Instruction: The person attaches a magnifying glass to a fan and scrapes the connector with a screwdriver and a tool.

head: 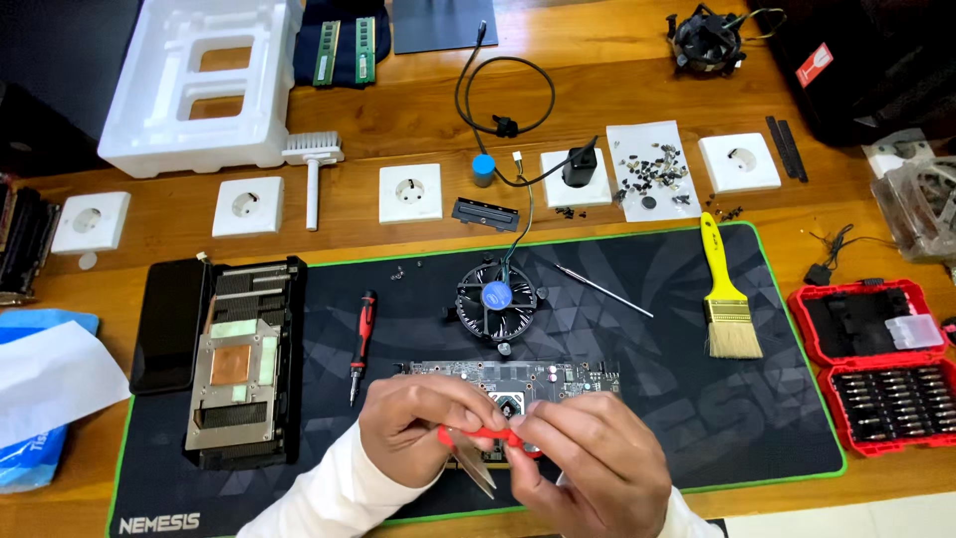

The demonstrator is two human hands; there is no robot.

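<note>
Both my hands meet over the near edge of a black desk mat [697, 418]. My left hand [413, 423] and my right hand [588, 463] together pinch a small red-handled tool [488, 435] with a thin metal blade pointing down. Just behind them lies a bare graphics card circuit board [518, 379], partly hidden by my fingers. A round black cooler fan [496, 299] with a blue centre sits beyond the board. A red and black screwdriver [360, 344] lies to the left of my hands.
A heatsink with a copper plate [239, 364] lies at the mat's left. A yellow paintbrush [725, 299], a thin metal rod [602, 291] and a red bit case [876, 364] are to the right. White wall sockets [410, 191], loose screws [652, 169] and a foam block [199, 85] line the wooden table behind.
</note>
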